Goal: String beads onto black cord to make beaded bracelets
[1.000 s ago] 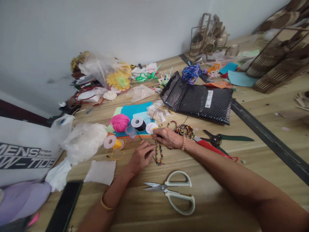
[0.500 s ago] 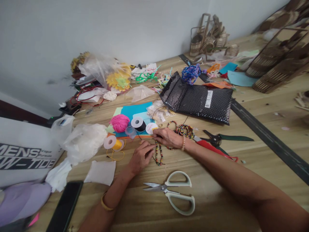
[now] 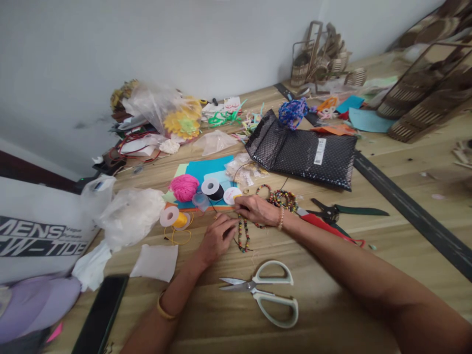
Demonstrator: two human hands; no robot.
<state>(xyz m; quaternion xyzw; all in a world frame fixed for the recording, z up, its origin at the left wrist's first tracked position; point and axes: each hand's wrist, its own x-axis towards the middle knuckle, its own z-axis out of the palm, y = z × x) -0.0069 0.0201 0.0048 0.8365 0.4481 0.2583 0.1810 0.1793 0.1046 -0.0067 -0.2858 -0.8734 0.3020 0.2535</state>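
A strand of small multicoloured beads (image 3: pixel 243 237) hangs in a narrow loop toward me on the wooden table. My right hand (image 3: pixel 260 210) is closed over its upper end, fingertips pinched. Just left of the strand, my left hand (image 3: pixel 220 238) has curled fingers pressed together; whatever they grip is too small to make out. A bit of dark cord shows by the fingertips. Beyond the hands are a black cord spool (image 3: pixel 213 189) and a white round spool (image 3: pixel 231 195). More beaded strands (image 3: pixel 283 199) lie coiled beside my right wrist.
White-handled scissors (image 3: pixel 260 290) lie partly open in front of me. Pruning shears (image 3: pixel 335 209) and a red-handled tool (image 3: pixel 324 225) are right. A yellow spool (image 3: pixel 176 218), pink yarn ball (image 3: pixel 184 188) and phone (image 3: pixel 101 314) are left. A black bubble mailer (image 3: pixel 302 152) lies behind.
The view has shifted very slightly. Both hands keep almost the same place and pose at the beaded strand.
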